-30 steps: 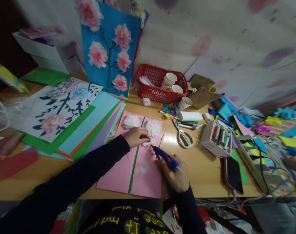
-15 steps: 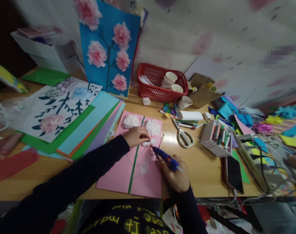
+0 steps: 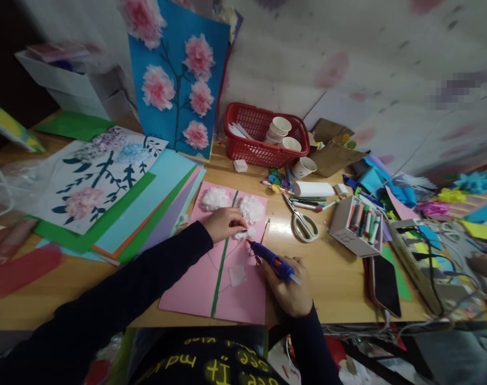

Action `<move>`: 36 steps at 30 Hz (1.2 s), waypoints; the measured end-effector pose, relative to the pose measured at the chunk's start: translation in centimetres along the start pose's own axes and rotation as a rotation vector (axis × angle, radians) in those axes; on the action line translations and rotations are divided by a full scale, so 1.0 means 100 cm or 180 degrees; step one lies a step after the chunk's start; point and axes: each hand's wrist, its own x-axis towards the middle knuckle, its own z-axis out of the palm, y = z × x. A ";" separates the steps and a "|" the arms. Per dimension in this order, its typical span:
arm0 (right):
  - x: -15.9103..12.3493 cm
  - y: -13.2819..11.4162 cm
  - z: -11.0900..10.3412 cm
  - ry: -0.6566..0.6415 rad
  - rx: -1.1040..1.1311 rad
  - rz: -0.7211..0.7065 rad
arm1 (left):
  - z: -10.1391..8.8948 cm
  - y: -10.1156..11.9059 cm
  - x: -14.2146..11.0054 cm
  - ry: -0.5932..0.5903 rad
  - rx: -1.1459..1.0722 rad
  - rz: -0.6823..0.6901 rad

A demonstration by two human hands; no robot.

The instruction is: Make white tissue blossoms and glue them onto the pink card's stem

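Observation:
A pink paper sheet (image 3: 243,299) with a green stem strip (image 3: 220,274) lies on the wooden table in front of me. My left hand (image 3: 224,223) pinches a small white tissue flower (image 3: 244,233) on the sheet. My right hand (image 3: 287,289) grips a blue glue gun (image 3: 272,260), its nozzle touching that flower. Two fluffy white tissue flowers (image 3: 213,198) (image 3: 253,208) sit at the sheet's top. A flat white tissue square (image 3: 237,275) lies lower on the pink paper.
Scissors (image 3: 303,224), a marker box (image 3: 357,224), a phone (image 3: 384,286), and pens lie right of the sheet. A red basket (image 3: 259,152) holds paper cups at the back. Coloured paper stacks (image 3: 147,208) and flower pictures lie left. Another person's hand (image 3: 484,264) shows at far right.

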 end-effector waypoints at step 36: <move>0.002 -0.013 0.001 -0.0211 -0.0104 0.0074 | 0.001 -0.001 -0.001 0.0063 -0.0037 0.0036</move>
